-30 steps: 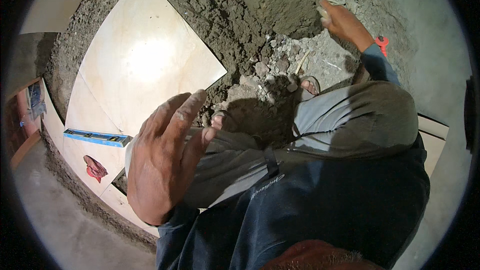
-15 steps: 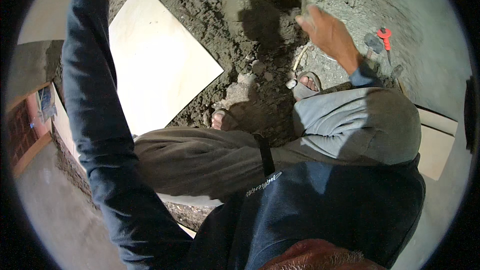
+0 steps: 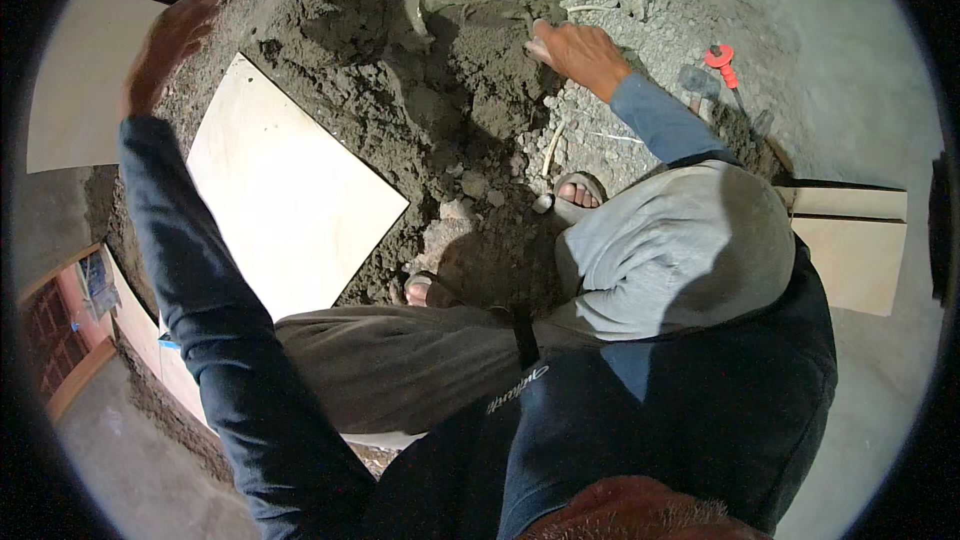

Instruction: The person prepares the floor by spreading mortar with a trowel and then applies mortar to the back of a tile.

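Note:
My right hand [image 3: 585, 55] is closed round the handle of a mortar-caked trowel [image 3: 527, 22], low over the wet grey mortar [image 3: 475, 70]. The trowel's blade is hard to tell from the mortar around it. At the far left, my left hand [image 3: 180, 35] reaches past a large cream tile [image 3: 290, 190]. Its fingers are stretched out, slightly blurred, close to the rough mortar edge, and nothing shows in them. The tile lies at an angle on the bed, left of my feet.
A red-guarded chisel [image 3: 722, 62] and a dark hammer head [image 3: 698, 82] lie on the rubble at right. Cut tile pieces [image 3: 850, 260] rest behind my right knee. Laid tiles [image 3: 75, 80] are at the far left. A pale stick [image 3: 552, 148] lies near my right foot.
My right hand has moved left with the trowel, down into the mortar. My left hand has come into fuller view beside the tile. The whole view has shifted somewhat.

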The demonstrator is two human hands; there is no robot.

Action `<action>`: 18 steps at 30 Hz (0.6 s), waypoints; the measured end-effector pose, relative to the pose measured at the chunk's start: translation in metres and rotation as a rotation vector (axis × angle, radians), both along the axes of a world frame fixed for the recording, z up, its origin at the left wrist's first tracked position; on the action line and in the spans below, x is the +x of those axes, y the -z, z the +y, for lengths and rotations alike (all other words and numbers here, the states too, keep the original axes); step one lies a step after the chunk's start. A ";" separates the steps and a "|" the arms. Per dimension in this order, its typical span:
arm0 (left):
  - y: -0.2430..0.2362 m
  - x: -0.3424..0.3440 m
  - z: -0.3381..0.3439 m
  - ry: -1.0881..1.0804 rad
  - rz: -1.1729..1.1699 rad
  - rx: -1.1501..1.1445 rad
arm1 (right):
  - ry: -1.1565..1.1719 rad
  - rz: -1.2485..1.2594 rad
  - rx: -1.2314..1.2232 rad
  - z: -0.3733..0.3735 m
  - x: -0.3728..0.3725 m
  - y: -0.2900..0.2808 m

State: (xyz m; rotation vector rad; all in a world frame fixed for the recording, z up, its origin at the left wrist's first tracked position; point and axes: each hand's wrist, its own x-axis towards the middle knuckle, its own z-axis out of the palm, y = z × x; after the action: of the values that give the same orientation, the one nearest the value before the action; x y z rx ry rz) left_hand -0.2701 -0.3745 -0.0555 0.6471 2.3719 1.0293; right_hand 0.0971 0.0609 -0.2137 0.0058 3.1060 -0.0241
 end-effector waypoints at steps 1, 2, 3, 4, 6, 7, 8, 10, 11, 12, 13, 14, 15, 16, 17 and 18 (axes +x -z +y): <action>-0.007 0.000 -0.020 -0.024 0.020 -0.040 | 0.044 -0.026 -0.034 0.003 -0.006 0.004; -0.015 -0.001 -0.038 -0.045 0.038 -0.075 | 0.090 -0.055 -0.062 0.007 -0.010 0.009; -0.024 0.003 -0.052 -0.066 0.052 -0.111 | 0.137 -0.088 -0.092 0.011 -0.013 0.014; -0.037 0.015 -0.064 -0.132 0.069 -0.140 | 0.188 -0.086 -0.115 0.014 -0.015 0.020; -0.064 0.044 -0.097 -0.242 0.116 -0.178 | 0.283 -0.077 -0.171 0.023 -0.021 0.030; -0.069 0.055 -0.114 -0.279 0.137 -0.176 | 0.323 -0.101 -0.210 0.028 -0.026 0.030; -0.072 0.061 -0.127 -0.312 0.157 -0.172 | 0.366 -0.124 -0.249 0.035 -0.031 0.029; -0.075 0.064 -0.161 -0.320 0.186 -0.173 | 0.390 -0.142 -0.367 0.053 -0.037 0.028; -0.077 0.060 -0.176 -0.321 0.203 -0.178 | 0.404 -0.094 -0.360 0.059 -0.038 0.031; -0.074 0.053 -0.179 -0.347 0.169 -0.207 | 0.420 -0.056 -0.348 0.057 -0.038 0.030; -0.070 0.051 -0.183 -0.358 0.147 -0.196 | 0.441 -0.017 -0.334 0.057 -0.033 0.028; -0.068 0.049 -0.187 -0.364 0.125 -0.183 | 0.415 0.148 -0.296 0.057 -0.018 0.028; -0.063 0.052 -0.195 -0.380 0.088 -0.186 | 0.400 0.032 -0.287 0.040 -0.005 0.012; -0.066 0.055 -0.200 -0.393 0.105 -0.215 | 0.380 -0.078 -0.288 0.021 0.002 -0.017; -0.073 0.059 -0.208 -0.414 0.133 -0.241 | 0.349 -0.176 -0.290 0.001 0.008 -0.032; -0.075 0.058 -0.206 -0.421 0.161 -0.254 | 0.304 -0.173 -0.310 -0.019 0.026 -0.037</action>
State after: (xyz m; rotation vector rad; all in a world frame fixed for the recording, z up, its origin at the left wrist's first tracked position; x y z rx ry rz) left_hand -0.2122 -0.5800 0.0200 0.1426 2.7942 0.8357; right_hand 0.1227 0.0421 -0.1764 0.4442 2.8632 -0.4827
